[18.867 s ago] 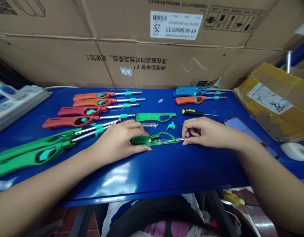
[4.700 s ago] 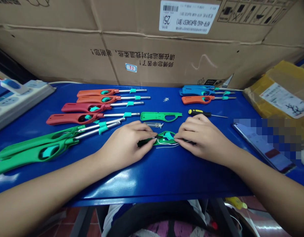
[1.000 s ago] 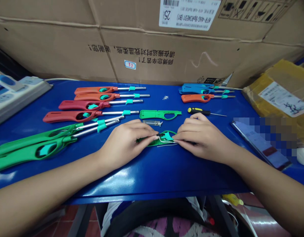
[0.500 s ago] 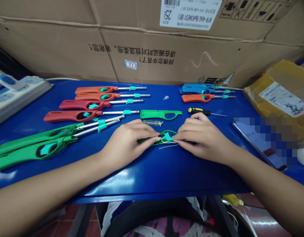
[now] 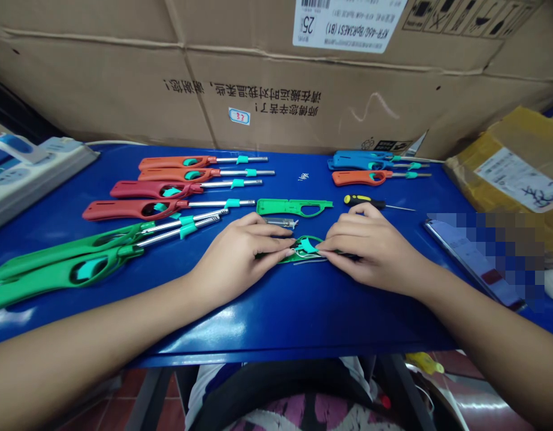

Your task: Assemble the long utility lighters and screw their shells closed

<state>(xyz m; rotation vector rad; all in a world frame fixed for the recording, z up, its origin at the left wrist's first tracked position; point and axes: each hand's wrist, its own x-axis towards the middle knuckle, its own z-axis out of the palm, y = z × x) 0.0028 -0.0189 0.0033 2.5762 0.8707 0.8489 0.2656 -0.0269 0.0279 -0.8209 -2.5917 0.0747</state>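
Between my hands lies a green half shell of a long-necked lighter [image 5: 286, 260], with a teal trigger [image 5: 308, 245] and a thin white wire in its opening. My left hand [image 5: 247, 248] is closed, thumb and fingers pinching the shell's left part and the dark piece beside the trigger. From the other side, my right hand [image 5: 368, 248] pinches at the trigger's right edge and the shell; its fingertips partly hide the parts. Just behind my left fingers sits a clear fuel tank [image 5: 281, 223]. Farther back is the other green half shell [image 5: 294, 208].
Several orange, red and green lighters [image 5: 150, 190] lie at the left, while blue and orange ones [image 5: 359, 178] lie at the back right. A screwdriver [image 5: 370, 202] is behind my right hand. A phone [image 5: 471, 260], a taped box [image 5: 514, 173] and a power strip [image 5: 38, 173] flank the table.
My left fingers have shifted slightly right, closer to the trigger, and now cover more of the dark piece and the fuel tank. My right hand stays nearly in place.
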